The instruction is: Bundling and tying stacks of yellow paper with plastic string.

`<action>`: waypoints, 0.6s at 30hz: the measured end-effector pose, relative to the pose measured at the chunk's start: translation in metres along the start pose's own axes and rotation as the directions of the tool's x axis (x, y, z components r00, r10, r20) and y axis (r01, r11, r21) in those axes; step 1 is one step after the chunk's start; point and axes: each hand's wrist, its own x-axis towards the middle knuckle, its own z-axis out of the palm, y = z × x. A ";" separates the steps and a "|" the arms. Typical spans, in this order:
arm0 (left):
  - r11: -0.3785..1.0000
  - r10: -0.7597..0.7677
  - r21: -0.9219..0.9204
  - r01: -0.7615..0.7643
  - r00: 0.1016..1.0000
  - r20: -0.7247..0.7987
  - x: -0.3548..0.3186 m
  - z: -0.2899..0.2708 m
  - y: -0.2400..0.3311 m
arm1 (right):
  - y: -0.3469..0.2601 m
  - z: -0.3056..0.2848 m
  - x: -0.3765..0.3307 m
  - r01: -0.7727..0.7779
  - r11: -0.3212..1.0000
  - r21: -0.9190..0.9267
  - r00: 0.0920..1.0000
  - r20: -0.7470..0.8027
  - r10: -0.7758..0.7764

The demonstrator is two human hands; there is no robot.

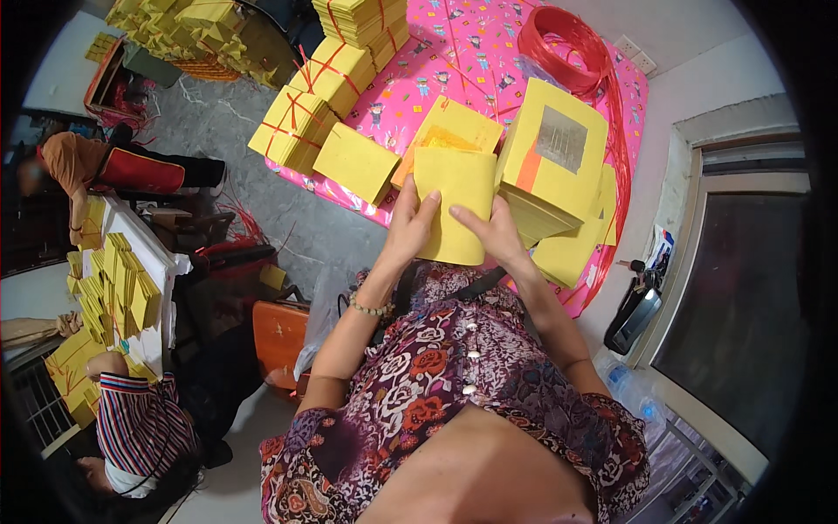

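Note:
A stack of yellow paper sheets [452, 196] is held upright in front of my body, between both hands. My left hand [413, 225] grips its left side, with the thumb on the near face. My right hand [495, 229] holds the right side in the same way. Just behind it lies more yellow paper with an orange patch [471, 127], partly hidden. To the right stands a tall yellow paper stack [532, 175] with a silver foil square and an orange strip on top. A smaller yellow stack [356, 163] lies to the left.
The pink patterned table cover [436, 65] bears several yellow bundles tied with red string [294, 129] at the left. A coil of red plastic string [534, 39] trails down the right edge. At far left, two people work by a white table [161, 258]. An orange stool [278, 336] stands nearby.

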 end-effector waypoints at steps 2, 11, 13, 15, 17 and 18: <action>0.983 -0.139 -0.123 0.138 0.990 -0.001 0.006 0.000 0.006 | -0.003 0.005 0.001 -0.031 0.970 0.240 0.999 -0.013 0.035; 0.925 -0.315 -0.221 0.308 0.949 0.004 0.019 -0.009 -0.003 | 0.002 0.013 0.009 -0.082 0.947 0.310 0.991 -0.074 0.110; 0.917 -0.349 -0.201 0.344 0.937 0.012 0.021 -0.009 -0.003 | 0.003 0.012 0.010 -0.107 0.944 0.313 0.988 -0.071 0.135; 0.912 -0.366 -0.192 0.362 0.930 0.016 0.022 -0.008 0.000 | 0.004 0.011 0.010 -0.113 0.935 0.336 0.988 -0.065 0.143; 0.907 -0.381 -0.183 0.378 0.924 0.019 0.023 -0.008 0.002 | 0.006 0.011 0.010 -0.114 0.935 0.335 0.987 -0.072 0.146; 0.900 -0.407 -0.166 0.404 0.913 0.017 0.024 -0.010 0.000 | 0.007 0.011 0.009 -0.114 0.935 0.334 0.986 -0.080 0.149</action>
